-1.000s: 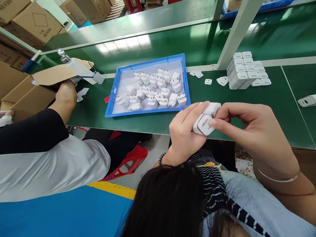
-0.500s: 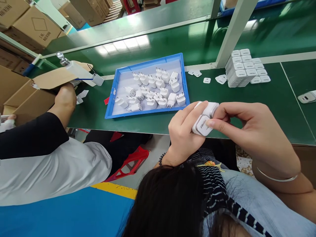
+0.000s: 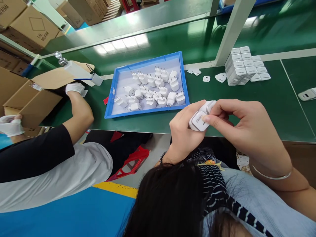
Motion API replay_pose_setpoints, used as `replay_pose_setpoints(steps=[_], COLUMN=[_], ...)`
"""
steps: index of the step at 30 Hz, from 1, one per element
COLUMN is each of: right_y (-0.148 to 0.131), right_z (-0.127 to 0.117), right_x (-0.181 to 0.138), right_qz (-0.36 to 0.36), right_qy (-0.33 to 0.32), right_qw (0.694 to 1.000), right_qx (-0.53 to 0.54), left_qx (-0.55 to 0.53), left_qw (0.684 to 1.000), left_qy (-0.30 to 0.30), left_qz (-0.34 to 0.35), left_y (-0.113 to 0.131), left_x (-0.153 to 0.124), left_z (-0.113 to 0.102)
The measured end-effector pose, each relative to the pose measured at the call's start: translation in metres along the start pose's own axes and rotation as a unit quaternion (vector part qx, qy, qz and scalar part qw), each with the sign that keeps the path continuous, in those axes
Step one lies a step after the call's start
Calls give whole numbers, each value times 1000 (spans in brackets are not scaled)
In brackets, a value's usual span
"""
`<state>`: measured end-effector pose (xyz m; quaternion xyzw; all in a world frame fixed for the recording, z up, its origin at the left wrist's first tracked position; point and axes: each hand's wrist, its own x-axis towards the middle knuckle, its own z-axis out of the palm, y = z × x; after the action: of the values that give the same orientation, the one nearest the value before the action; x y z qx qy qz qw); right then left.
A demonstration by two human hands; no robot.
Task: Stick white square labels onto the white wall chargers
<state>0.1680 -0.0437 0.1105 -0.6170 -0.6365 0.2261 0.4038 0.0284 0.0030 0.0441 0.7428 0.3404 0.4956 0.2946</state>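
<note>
A white charger plug (image 3: 198,119) with a printed face is held over the near edge of the green table (image 3: 271,108). My left hand (image 3: 185,131) wraps around it from below. My right hand (image 3: 244,126) pinches its top end, thumb tip pressed on the printed face. A blue tray (image 3: 112,102) with several white two-pin plugs (image 3: 158,90) lies just left of and beyond my hands. A stack of white labelled pieces (image 3: 243,67) stands to the back right.
A co-worker's arm (image 3: 74,118) in a black sleeve and white glove reaches to a cardboard box (image 3: 27,98) at the left. A white post (image 3: 229,33) rises behind the tray. Loose white pieces (image 3: 219,77) and a single charger (image 3: 307,94) lie on the table.
My hands shifted slightly left with the plug, tilting it more. The co-worker's arm swung right and up, the gloved hand now showing by the box.
</note>
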Motion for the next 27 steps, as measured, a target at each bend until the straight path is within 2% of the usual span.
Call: replay_pose_setpoints(steps=[4, 9, 15, 17, 19, 20, 23, 25, 27], right_y=[3, 2, 3, 10, 19, 23, 30, 29, 25], right_z=[6, 9, 11, 14, 17, 19, 21, 22, 22], right_x=[1, 2, 2, 3, 6, 8, 13, 15, 14], right_qz=[-14, -40, -51, -44, -24, -12, 19, 31, 43], right_qy=[11, 34, 42, 73, 94, 82, -37, -89, -80], right_qw=[999, 997, 996, 995, 995, 995, 971, 955, 956], right_qx=[-34, -54, -64, -54, 6, 60, 237, 280, 279], left_qx=[-50, -64, -87, -106, -118, -123, -143, -150, -128], left_qw=[998, 996, 994, 992, 991, 991, 989, 989, 992], left_qy=[-8, 1, 14, 21, 24, 21, 10, 7, 9], left_qz=[-37, -67, -64, -59, -55, -48, -20, -3, 15], left_y=[0, 1, -3, -5, -6, -6, -4, -3, -2], left_x=[2, 3, 2, 2, 1, 1, 0, 0, -1], left_z=[1, 2, 2, 3, 3, 4, 5, 5, 5])
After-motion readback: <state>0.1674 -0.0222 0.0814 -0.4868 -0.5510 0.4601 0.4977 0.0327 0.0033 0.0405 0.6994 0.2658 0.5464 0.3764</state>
